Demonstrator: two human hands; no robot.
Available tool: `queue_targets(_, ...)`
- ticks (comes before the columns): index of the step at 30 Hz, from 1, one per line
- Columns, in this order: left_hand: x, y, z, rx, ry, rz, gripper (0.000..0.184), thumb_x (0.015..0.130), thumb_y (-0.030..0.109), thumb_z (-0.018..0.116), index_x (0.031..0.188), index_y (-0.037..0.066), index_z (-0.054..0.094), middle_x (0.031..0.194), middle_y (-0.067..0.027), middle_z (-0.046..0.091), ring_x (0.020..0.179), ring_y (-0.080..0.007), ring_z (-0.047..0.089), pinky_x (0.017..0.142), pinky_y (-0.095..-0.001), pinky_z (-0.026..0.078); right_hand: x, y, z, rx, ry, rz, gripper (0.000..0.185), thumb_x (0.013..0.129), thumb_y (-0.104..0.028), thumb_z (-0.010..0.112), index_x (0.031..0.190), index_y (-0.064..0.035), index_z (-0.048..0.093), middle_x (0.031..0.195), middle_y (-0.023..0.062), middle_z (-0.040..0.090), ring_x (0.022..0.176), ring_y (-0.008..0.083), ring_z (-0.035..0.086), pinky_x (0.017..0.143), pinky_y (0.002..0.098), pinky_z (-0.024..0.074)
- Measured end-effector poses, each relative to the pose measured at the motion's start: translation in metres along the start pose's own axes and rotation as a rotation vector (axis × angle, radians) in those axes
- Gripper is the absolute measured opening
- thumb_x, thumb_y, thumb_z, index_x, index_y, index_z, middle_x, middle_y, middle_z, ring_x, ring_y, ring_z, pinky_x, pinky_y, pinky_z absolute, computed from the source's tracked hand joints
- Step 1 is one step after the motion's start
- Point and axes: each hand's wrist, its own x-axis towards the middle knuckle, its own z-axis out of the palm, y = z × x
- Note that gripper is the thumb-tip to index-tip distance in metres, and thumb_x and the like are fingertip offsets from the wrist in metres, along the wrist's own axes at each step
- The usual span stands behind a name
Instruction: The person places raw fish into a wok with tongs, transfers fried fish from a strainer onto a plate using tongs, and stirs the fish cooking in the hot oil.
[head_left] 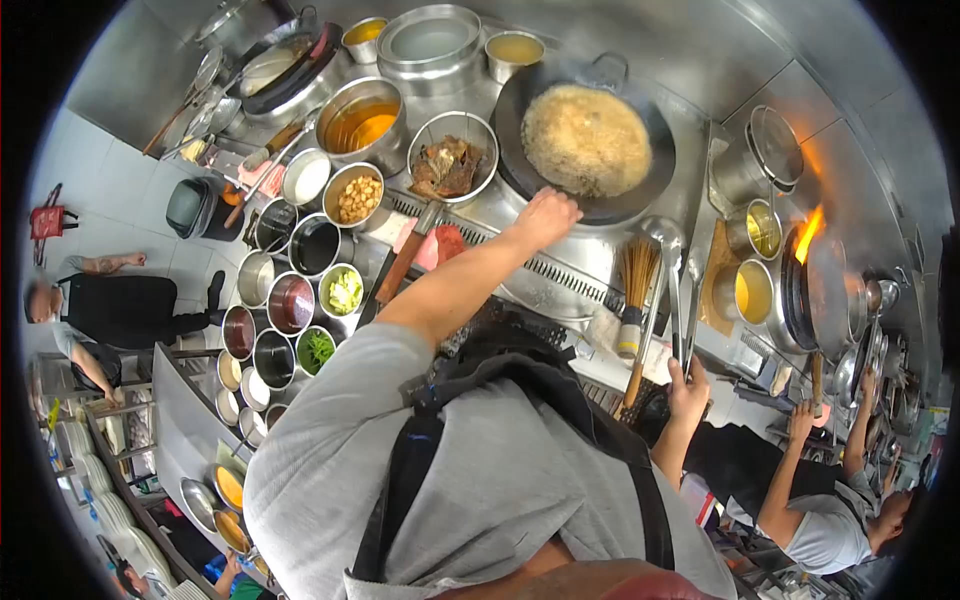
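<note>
My left hand (548,217) is at the near rim of a large dark wok (655,170), fingers curled. Whether it grips the rim or something small is hidden. Pale, foamy liquid (588,140) bubbles in the wok. Low on the right, my right hand (688,392) closes around the lower end of long metal tongs (683,305), which point up toward the wok side. A ladle with a wooden handle (636,380) lies just left of the tongs, beside a bamboo brush (637,275). Left of the wok, a strainer bowl (452,155) holds dark brown pieces.
A pot of amber liquid (362,128) and a bowl of browned cubes (355,197) stand left. Several ingredient tins, one with chopped greens (316,350), line that side. Flame (808,235) rises at another wok, right. A co-worker (825,520) works there; another person (120,310) stands left.
</note>
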Motion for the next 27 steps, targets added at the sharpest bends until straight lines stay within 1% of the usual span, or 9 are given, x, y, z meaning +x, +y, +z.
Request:
queue_targets(3, 0.01, -0.01, 0.019, 0.13, -0.102, -0.049, 0.023, 0.087, 0.022, 0.057, 0.077, 0.004, 0.066, 0.079, -0.0131, 0.064, 0.083, -0.0318, 0.06, 0.087, -0.0438, 0.043, 0.005, 0.005, 0.008, -0.091, 0.06, -0.11, 0.052, 0.078, -0.027, 0.073, 0.116, 0.005, 0.059, 0.087, 0.0172, 0.069, 0.072, 0.0177, 0.063, 0.068, 0.0325, 0.0493)
queue_targets(5, 0.003, -0.012, 0.018, -0.016, 0.03, 0.004, 0.022, 0.086, 0.021, 0.058, 0.077, 0.003, 0.066, 0.076, -0.0128, 0.063, 0.082, -0.0317, 0.061, 0.09, -0.0425, 0.042, 0.015, 0.005, 0.013, -0.05, 0.077, -0.216, 0.054, 0.078, -0.028, 0.073, 0.116, 0.0075, 0.059, 0.074, 0.0104, 0.064, 0.058, 0.0127, 0.055, 0.054, 0.0285, 0.0453)
queue_targets(9, -0.005, -0.003, 0.01, 0.022, 0.035, -0.093, 0.02, 0.086, 0.015, 0.056, 0.099, 0.001, 0.062, 0.101, -0.0153, 0.061, 0.103, -0.0322, 0.055, 0.097, -0.0426, 0.039, 0.052, -0.024, 0.029, 0.008, 0.014, -0.279, 0.047, 0.083, -0.027, 0.069, 0.114, 0.0069, 0.059, 0.057, 0.0004, 0.052, 0.049, 0.0077, 0.046, 0.044, 0.0247, 0.0372)
queue_targets(13, -0.072, 0.013, -0.03, -0.207, 0.375, -0.198, 0.039, 0.083, 0.016, 0.059, 0.119, 0.002, 0.053, 0.116, -0.0193, 0.054, 0.115, -0.0356, 0.049, 0.102, -0.0428, 0.039, 0.069, -0.096, 0.057, 0.099, -0.098, -0.302, 0.055, 0.082, -0.029, 0.073, 0.123, 0.0039, 0.056, 0.062, -0.0005, 0.05, 0.05, 0.0063, 0.041, 0.044, 0.0224, 0.0323)
queue_targets(15, -0.128, 0.021, -0.076, -0.336, 0.313, -0.381, 0.035, 0.083, 0.016, 0.06, 0.115, 0.003, 0.056, 0.115, -0.018, 0.055, 0.11, -0.035, 0.052, 0.097, -0.0426, 0.043, 0.09, -0.116, 0.08, 0.092, -0.322, -0.525, 0.049, 0.085, -0.026, 0.069, 0.124, 0.0015, 0.055, 0.063, -0.0007, 0.048, 0.05, 0.0065, 0.04, 0.043, 0.0223, 0.0311)
queue_targets(18, -0.231, 0.035, -0.14, -0.222, 0.584, -0.649, 0.027, 0.081, 0.014, 0.06, 0.106, 0.003, 0.06, 0.102, -0.0157, 0.061, 0.098, -0.0329, 0.059, 0.085, -0.0412, 0.049, 0.068, -0.165, 0.131, 0.119, -0.519, -0.63, 0.051, 0.087, -0.023, 0.067, 0.126, 0.0063, 0.052, 0.064, 0.0011, 0.049, 0.05, 0.0075, 0.04, 0.042, 0.0219, 0.03)
queue_targets(24, -0.415, 0.146, -0.24, 0.372, 0.98, -1.533, 0.026, 0.077, 0.012, 0.064, 0.101, 0.004, 0.062, 0.101, -0.0145, 0.062, 0.094, -0.0312, 0.061, 0.082, -0.0383, 0.051, 0.006, -0.218, 0.218, -0.015, -0.946, -0.849, 0.042, 0.09, -0.024, 0.063, 0.12, 0.0036, 0.056, 0.057, 0.0001, 0.045, 0.047, 0.0069, 0.038, 0.041, 0.0231, 0.0281)
queue_targets(25, -0.457, 0.163, -0.239, 0.685, 1.08, -1.415, 0.029, 0.076, 0.01, 0.064, 0.104, 0.004, 0.062, 0.103, -0.0139, 0.063, 0.095, -0.032, 0.061, 0.084, -0.039, 0.05, -0.012, -0.225, 0.232, -0.03, -1.02, -0.834, 0.045, 0.089, -0.018, 0.064, 0.125, 0.0061, 0.052, 0.061, 0.0018, 0.048, 0.048, 0.007, 0.04, 0.042, 0.0223, 0.0302)
queue_targets(27, -0.5, 0.212, -0.262, 0.795, 1.079, -1.715, 0.033, 0.077, 0.015, 0.061, 0.107, 0.0, 0.059, 0.111, -0.0184, 0.059, 0.107, -0.0348, 0.054, 0.093, -0.0428, 0.045, -0.039, -0.234, 0.257, 0.039, -1.15, -0.938, 0.044, 0.089, -0.018, 0.064, 0.125, 0.0043, 0.053, 0.061, 0.0017, 0.048, 0.049, 0.0066, 0.041, 0.043, 0.0226, 0.0308)
